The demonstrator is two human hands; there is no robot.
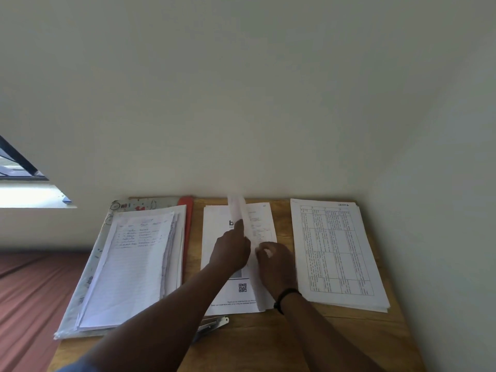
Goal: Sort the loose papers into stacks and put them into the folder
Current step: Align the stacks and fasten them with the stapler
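Three piles of paper lie on the wooden table. The handwritten pile sits on the open folder at the left. Over the middle pile, the left hand and right hand hold a raised sheet between them, apparently pinched; it is blurred. The table-printed pile lies right.

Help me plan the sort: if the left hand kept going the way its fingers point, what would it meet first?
The left hand points away toward the wall; first comes the raised sheet it's already touching, though depth is unclear.
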